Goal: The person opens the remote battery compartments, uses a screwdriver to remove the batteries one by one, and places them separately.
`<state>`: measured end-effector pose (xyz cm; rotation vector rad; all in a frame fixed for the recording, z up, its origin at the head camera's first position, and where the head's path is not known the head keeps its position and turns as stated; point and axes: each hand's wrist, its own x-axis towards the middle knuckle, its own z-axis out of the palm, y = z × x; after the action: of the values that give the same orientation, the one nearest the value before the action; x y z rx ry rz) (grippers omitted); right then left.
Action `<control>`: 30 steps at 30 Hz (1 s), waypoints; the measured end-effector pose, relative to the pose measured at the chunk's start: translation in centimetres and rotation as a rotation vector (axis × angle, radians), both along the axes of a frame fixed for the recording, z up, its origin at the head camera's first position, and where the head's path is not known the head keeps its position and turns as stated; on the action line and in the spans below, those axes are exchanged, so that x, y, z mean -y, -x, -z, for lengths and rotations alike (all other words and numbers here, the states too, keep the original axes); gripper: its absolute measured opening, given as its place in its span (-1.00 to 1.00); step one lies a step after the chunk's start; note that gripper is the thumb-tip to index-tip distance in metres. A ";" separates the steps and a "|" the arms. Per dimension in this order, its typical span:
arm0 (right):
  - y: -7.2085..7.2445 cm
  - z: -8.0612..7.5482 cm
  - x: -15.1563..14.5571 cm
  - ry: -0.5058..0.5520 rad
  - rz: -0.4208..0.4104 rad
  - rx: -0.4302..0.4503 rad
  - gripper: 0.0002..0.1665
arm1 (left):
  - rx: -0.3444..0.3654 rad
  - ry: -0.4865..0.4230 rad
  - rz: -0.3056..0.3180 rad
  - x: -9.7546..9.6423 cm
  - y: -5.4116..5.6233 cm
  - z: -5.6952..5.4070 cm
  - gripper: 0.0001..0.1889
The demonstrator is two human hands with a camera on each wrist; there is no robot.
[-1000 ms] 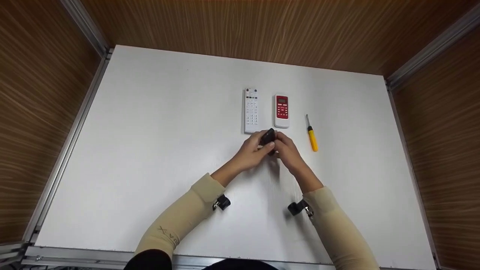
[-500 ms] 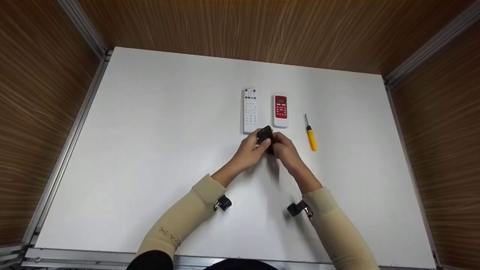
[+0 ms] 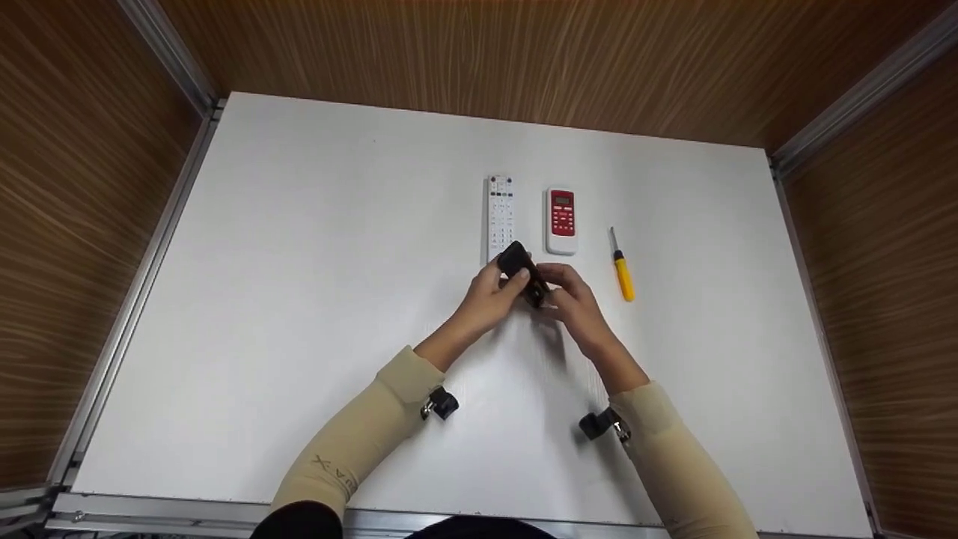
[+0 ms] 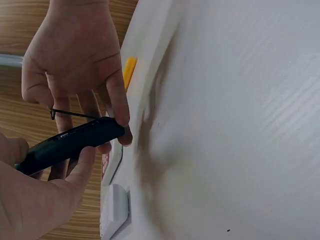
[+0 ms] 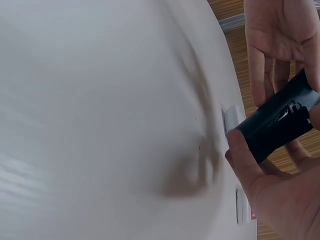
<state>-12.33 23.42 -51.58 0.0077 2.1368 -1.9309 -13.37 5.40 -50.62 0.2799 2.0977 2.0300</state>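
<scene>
My left hand (image 3: 486, 303) grips a black remote control (image 3: 516, 260), held tilted above the table with the thumb across it. My right hand (image 3: 580, 307) has its thumb and fingers at the near end of the same remote. In the left wrist view a thin black cover (image 4: 75, 114) stands angled away from the remote's body (image 4: 65, 147), meeting it at the end by the right fingers. A shiny metal piece (image 5: 287, 111) shows on the remote in the right wrist view. The hands hide part of the remote.
On the white table (image 3: 314, 262), a white remote (image 3: 501, 213) lies just beyond the hands, its lower end partly hidden. Right of it are a white-and-red remote (image 3: 561, 221) and a yellow-handled screwdriver (image 3: 623, 275). Wood-grain panels (image 3: 479, 60) enclose the table's back and sides.
The black remote has moved slightly up and left with my left hand, and more of it now shows. My right fingers have spread a little and shifted to its near end.
</scene>
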 end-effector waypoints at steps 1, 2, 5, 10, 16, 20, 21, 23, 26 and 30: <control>-0.1 0.0 0.0 0.008 0.010 -0.014 -0.36 | 0.002 -0.005 0.000 0.0 0.0 0.0 -0.56; -0.1 0.1 0.0 0.007 0.018 -0.029 -0.38 | 0.001 -0.008 -0.001 0.0 0.0 0.1 -0.56; -0.2 0.1 -0.1 -0.015 0.054 -0.083 -0.49 | 0.015 -0.001 -0.007 0.1 0.0 0.3 -0.55; -0.6 -0.8 -0.3 -0.119 0.059 -0.171 -0.72 | 0.077 -0.035 -0.003 0.5 -0.1 0.7 -0.52; -0.5 -1.3 -1.8 0.006 0.080 -0.161 -0.70 | 0.155 -0.103 0.006 1.2 -0.2 1.0 -0.51; 0.6 0.0 -4.6 0.020 0.194 -0.100 -0.63 | 0.165 -0.095 -0.010 1.6 -0.4 1.3 -0.53; 0.9 0.1 -5.4 0.004 0.222 -0.078 -0.61 | 0.170 -0.099 -0.011 1.6 -0.4 1.4 -0.53; 1.3 0.1 -6.9 -0.036 0.270 -0.030 -0.55 | 0.178 -0.105 -0.012 1.5 -0.4 1.6 -0.53; 1.7 -0.6 -8.9 -0.065 0.335 0.047 -0.48 | 0.194 -0.115 -0.014 1.4 -0.5 1.8 -0.52; 2.4 -1.3 -11.5 -0.162 0.406 0.101 -0.51 | 0.215 -0.122 -0.016 1.2 -0.6 1.9 -0.53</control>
<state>-14.74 34.93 -50.30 0.5990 2.3534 -1.8967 -12.80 4.17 -52.50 0.0600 1.8593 2.0969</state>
